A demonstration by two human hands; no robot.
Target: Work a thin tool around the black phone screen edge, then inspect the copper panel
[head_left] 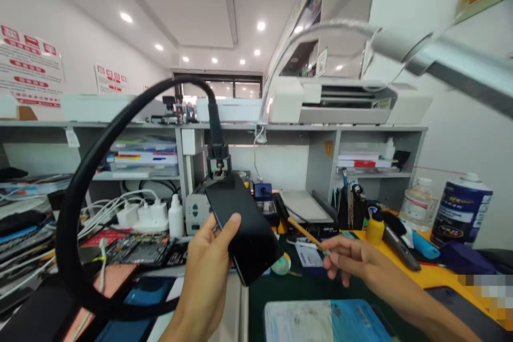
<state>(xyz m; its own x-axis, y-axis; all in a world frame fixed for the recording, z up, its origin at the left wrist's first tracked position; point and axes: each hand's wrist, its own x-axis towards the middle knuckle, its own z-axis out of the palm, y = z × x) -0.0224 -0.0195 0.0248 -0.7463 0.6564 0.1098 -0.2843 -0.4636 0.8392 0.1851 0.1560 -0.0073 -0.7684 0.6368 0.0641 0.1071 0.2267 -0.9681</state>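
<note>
Left hand (208,272) grips phone (244,235), raised above counter (433,272), top edge under hot-air nozzle (218,163). Right hand (352,264) pinches thin stick (306,234) near phone's side. Advice: hold phone steady, fingers off nozzle, work stick gently along edge.

My view is bright and evenly lit by recessed ceiling spots (260,25), which flare into small white blobs. Shadows on the bench are soft and faint. The wide lens bends the shelf (280,127) and walls towards the edges. A metal arm (460,72) at upper right is smeared with blur and glare. The black phone (244,230) looks reasonably sharp, with a dull sheen.
</note>
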